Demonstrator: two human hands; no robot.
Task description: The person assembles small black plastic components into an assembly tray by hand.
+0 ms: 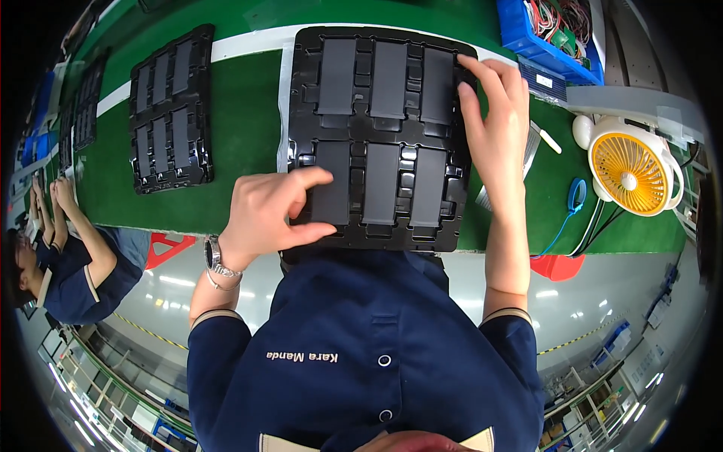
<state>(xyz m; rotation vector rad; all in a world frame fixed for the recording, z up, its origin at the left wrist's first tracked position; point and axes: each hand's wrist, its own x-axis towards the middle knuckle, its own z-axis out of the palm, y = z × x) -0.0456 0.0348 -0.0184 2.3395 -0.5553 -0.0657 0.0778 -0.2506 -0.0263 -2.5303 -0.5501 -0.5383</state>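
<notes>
In front of me lies a black molded plastic tray (358, 129) with flat, dark rectangular blocks in two rows of pockets. At the lower-left block (331, 197), my left hand (265, 209) has thumb and forefinger spread apart, the thumb by the block's near end. My right hand (498, 120) is at the tray's upper right edge, its forefinger and thumb apart beside the upper-right block (437, 87). Neither hand clasps a block; whether the fingertips press on anything is hard to see.
A second loaded tray (172, 109) lies to the left on the green table mat (245, 143). At right are a white fan with orange blades (629, 172), a blue wrist strap (577, 194), a white marker (546, 138) and a blue bin of wires (553, 45). A co-worker (90, 264) sits far left.
</notes>
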